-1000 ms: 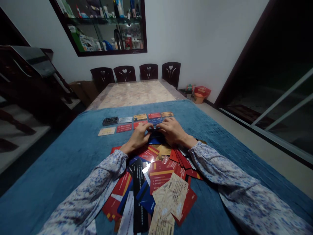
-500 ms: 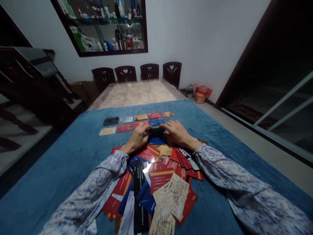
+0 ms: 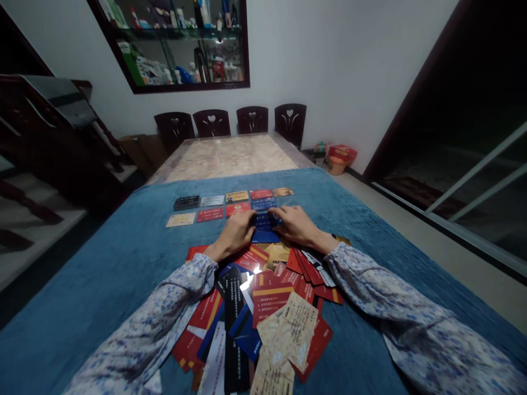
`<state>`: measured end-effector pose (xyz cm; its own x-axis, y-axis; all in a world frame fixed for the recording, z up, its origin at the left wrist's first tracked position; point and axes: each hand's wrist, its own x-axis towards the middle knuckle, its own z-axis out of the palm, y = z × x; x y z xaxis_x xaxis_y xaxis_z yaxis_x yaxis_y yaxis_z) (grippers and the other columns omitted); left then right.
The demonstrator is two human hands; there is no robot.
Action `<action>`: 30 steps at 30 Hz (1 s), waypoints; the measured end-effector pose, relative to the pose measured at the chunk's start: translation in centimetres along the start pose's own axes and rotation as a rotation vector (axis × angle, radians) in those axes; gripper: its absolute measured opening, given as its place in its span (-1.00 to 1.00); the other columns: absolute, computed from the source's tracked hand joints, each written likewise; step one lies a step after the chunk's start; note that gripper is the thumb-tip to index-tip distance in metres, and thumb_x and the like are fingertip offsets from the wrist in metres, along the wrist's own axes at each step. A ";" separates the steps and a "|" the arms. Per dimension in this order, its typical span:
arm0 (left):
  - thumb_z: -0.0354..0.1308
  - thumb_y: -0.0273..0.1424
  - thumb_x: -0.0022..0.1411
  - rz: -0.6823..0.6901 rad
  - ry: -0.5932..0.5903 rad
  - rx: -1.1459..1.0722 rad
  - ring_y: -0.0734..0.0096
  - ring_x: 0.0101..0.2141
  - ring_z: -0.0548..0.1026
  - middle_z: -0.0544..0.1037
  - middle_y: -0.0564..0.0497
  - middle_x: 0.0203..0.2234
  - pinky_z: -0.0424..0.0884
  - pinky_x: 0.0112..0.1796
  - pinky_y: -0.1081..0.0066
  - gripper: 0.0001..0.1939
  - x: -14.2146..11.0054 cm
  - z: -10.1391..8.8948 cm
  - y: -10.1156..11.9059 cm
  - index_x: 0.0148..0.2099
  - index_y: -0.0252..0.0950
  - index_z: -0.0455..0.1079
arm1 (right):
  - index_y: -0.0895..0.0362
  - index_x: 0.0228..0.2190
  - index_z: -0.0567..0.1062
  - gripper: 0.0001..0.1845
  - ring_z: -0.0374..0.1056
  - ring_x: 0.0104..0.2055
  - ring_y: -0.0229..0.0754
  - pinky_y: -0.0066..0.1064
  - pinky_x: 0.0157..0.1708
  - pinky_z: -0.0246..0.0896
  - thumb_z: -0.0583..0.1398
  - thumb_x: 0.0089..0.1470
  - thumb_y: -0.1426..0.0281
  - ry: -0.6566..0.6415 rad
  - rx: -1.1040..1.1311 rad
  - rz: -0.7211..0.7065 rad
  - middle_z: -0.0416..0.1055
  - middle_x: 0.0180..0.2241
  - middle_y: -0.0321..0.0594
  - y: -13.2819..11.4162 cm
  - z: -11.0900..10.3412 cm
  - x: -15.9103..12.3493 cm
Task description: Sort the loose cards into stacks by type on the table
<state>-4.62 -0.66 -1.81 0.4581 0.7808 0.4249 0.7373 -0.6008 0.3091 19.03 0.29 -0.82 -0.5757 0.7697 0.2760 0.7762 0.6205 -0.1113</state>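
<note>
Between my two hands are blue cards (image 3: 264, 225) with pale print, gripped at their side edges. My left hand (image 3: 234, 236) has its fingers closed at the left edge, and my right hand (image 3: 300, 226) pinches the right edge. Just beyond them lies another blue card (image 3: 263, 203) in a laid-out group. That group also has a black stack (image 3: 186, 202), a silver card (image 3: 212, 201), a yellow card (image 3: 237, 196), several red cards (image 3: 210, 214) and a cream card (image 3: 180, 220). Toward me, a loose heap of mixed cards (image 3: 272, 299) spreads between my forearms.
A blue cloth (image 3: 123, 263) covers the near part of the table, with a pale marbled top (image 3: 234, 154) beyond. Several dark chairs (image 3: 252, 119) stand at the far end. On the floor at right is an orange bucket (image 3: 336, 164) with a red bag.
The held cards have tipped from nearly edge-on and dark to showing their printed blue face. Both hands stay almost in place, still holding the edges.
</note>
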 end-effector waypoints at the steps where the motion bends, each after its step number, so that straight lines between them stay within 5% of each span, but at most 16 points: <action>1: 0.17 -0.55 0.21 -0.005 -0.002 -0.002 0.10 -0.06 0.58 0.62 -0.19 -0.06 0.51 0.03 0.11 -0.59 0.0 0.0 0.0 0.12 -0.32 0.40 | 0.13 0.24 0.34 -0.40 0.43 0.04 0.07 -0.18 -0.02 0.12 0.29 0.21 0.37 -0.012 0.006 0.007 0.52 0.03 0.04 0.0 0.0 0.0; 14: 0.26 -0.44 0.15 -0.030 -0.051 -0.039 -0.02 0.10 0.50 0.53 -0.29 0.10 0.43 0.15 -0.02 -0.41 0.0 0.5 -0.8 0.23 -0.36 0.32 | 0.12 0.24 0.36 -0.38 0.30 0.05 0.13 -0.15 -0.03 0.11 0.26 0.21 0.20 -0.010 0.010 -0.009 0.46 0.03 0.07 0.6 0.1 0.2; 22: 0.27 -0.42 0.12 -0.043 -0.070 -0.048 -0.04 0.09 0.48 0.52 -0.25 0.06 0.40 0.15 -0.04 -0.40 0.1 0.4 -0.9 0.23 -0.32 0.33 | 0.17 0.24 0.37 -0.37 0.26 0.05 0.14 -0.11 -0.03 0.13 0.23 0.17 0.28 -0.027 -0.003 -0.009 0.44 0.03 0.09 1.0 0.1 0.3; 30: 0.26 -0.31 0.19 -0.047 -0.066 -0.058 -0.02 0.07 0.50 0.53 -0.25 0.08 0.41 0.15 -0.05 -0.42 0.1 0.2 -0.8 0.24 -0.33 0.33 | 0.13 0.22 0.42 -0.36 0.26 0.06 0.15 -0.07 -0.03 0.17 0.21 0.24 0.04 -0.018 0.081 -0.042 0.44 0.03 0.08 1.6 0.1 0.2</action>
<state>-5.07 -0.11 -2.19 0.4567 0.8167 0.3527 0.7296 -0.5707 0.3768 20.17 1.45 -1.06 -0.6124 0.7448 0.2650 0.7283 0.6619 -0.1772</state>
